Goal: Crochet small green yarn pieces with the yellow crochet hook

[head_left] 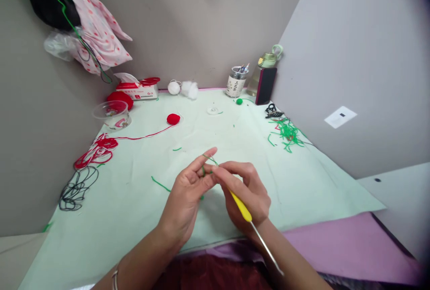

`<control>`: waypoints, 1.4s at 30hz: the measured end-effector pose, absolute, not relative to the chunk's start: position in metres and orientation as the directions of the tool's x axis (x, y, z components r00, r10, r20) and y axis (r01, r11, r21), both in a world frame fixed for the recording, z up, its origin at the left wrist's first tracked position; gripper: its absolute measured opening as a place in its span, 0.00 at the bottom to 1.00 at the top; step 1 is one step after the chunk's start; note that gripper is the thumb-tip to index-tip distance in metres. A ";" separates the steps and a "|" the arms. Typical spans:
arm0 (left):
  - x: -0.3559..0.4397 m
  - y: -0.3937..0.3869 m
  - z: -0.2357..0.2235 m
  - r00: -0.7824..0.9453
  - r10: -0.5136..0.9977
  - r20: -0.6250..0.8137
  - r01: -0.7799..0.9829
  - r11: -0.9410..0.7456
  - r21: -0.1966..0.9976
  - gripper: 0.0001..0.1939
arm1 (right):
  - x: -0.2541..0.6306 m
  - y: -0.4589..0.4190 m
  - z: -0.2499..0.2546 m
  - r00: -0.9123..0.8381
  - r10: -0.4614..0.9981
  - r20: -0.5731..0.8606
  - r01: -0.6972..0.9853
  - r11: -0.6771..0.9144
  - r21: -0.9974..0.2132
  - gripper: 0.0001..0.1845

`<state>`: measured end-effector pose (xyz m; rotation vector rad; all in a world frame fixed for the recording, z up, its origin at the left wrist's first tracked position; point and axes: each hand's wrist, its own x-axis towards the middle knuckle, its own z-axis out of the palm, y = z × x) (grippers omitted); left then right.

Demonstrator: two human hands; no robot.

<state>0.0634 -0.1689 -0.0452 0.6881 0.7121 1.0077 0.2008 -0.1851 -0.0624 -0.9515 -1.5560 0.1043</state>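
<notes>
My right hand (247,189) is closed on the yellow grip of a crochet hook (242,205), whose bare metal rear end slants down over my wrist. Its front tip meets a strand of green yarn (211,159) near my left fingertips. My left hand (191,189) pinches the green yarn between thumb and fingers, with the index finger raised and the strand running over it. Whatever stitches lie in the pinch are mostly hidden by the fingers. A loose green yarn end (160,184) lies on the cloth left of my left hand.
A red yarn ball (173,119) trails red yarn to a tangle (97,150) at left, above black yarn (78,189). Green scraps (289,134) lie at right. Along the back stand a tissue box (144,91), a pen cup (236,84), a bottle (257,77) and a phone (266,85).
</notes>
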 end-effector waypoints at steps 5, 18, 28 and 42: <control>0.055 -0.164 -0.043 0.426 0.873 -0.239 -0.513 0.451 0.730 0.21 | 0.211 -0.183 -0.059 0.257 0.786 0.562 0.105 0.555 -0.825 0.10; 0.062 -0.165 -0.045 0.327 0.923 -0.204 -0.498 0.352 0.793 0.20 | 0.199 -0.186 -0.061 0.064 0.642 0.764 0.478 0.653 -0.588 0.17; 0.061 -0.165 -0.041 0.221 0.960 -0.169 -0.482 0.259 0.837 0.21 | 0.206 -0.181 -0.055 0.177 0.791 0.585 0.183 0.558 -0.810 0.10; 0.056 -0.166 -0.039 0.366 0.910 -0.192 -0.467 0.359 0.808 0.23 | 0.209 -0.178 -0.050 0.186 0.876 0.446 -0.057 0.463 -0.885 0.08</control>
